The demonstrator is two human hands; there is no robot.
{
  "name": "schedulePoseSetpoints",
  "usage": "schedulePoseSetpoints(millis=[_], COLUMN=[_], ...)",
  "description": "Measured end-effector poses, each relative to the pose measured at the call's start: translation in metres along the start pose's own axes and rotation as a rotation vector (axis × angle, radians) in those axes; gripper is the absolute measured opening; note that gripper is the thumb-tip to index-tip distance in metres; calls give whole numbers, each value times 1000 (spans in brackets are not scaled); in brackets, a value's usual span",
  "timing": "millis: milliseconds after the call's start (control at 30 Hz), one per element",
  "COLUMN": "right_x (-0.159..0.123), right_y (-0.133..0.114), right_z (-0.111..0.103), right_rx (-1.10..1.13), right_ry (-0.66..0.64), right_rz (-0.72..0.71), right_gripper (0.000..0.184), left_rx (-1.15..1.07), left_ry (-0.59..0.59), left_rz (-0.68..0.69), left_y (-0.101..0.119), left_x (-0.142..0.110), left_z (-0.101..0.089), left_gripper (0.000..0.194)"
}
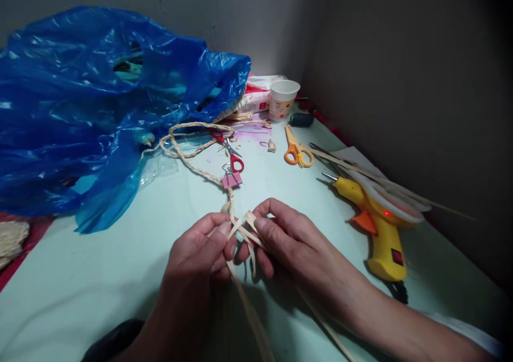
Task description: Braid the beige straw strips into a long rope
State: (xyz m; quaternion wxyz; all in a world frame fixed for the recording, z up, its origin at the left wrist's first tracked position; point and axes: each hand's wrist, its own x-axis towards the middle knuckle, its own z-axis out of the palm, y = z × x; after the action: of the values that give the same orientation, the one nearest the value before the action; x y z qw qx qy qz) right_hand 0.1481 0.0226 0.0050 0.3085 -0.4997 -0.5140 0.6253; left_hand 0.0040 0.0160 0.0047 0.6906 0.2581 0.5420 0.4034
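Pale, flat straw-like strands [252, 319] cross between my two hands at the end of a braided cord [200, 171]. My left hand [200, 249] pinches strands on the left side of the crossing, thumb on top. On the other side, my right hand [286, 236] grips strands between thumb and fingers, with one short flat end sticking up at the thumb. Long loose ends hang toward me beneath both hands. Just beyond my fingers, a pink binder clip [232, 180] is clamped on the cord, which loops away to the back left.
A blue plastic bag [100, 110] fills the back left. Red-handled scissors [236, 162] lie behind the clip, orange-yellow scissors [294, 151] farther right. A yellow glue gun [385, 244] with a lit red light lies at right. A paper cup [283, 102] and dark thread spool [301, 120] stand behind.
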Motion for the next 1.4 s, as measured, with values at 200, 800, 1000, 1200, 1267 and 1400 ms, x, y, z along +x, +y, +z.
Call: schedulePoseSetpoints(millis=[200,800,1000,1200,1267,1400], right_x=[-2,1,0,-1,0,2], right_y=[-4,0,0,0,0,1], right_z=[1,-3,-7,-9,-9,-10], right_rx=[50,-117,-283,-335,-364,-403], right_ry=[-2,-23,83,132,125,121], right_rz=[38,-63,-66,-121,-121,-140], right_gripper=[23,29,31,28,26,23], left_rx=[96,106,144,208,208,205], left_ry=[98,25,89,115,115,109], left_rz=[65,102,76,57,53,41], left_y=[-2,-5,-1,2,3,4], left_x=[1,4,3,2,2,2], left_z=[5,-1,3,4,5,5], left_gripper=[17,20,22,23,24,26])
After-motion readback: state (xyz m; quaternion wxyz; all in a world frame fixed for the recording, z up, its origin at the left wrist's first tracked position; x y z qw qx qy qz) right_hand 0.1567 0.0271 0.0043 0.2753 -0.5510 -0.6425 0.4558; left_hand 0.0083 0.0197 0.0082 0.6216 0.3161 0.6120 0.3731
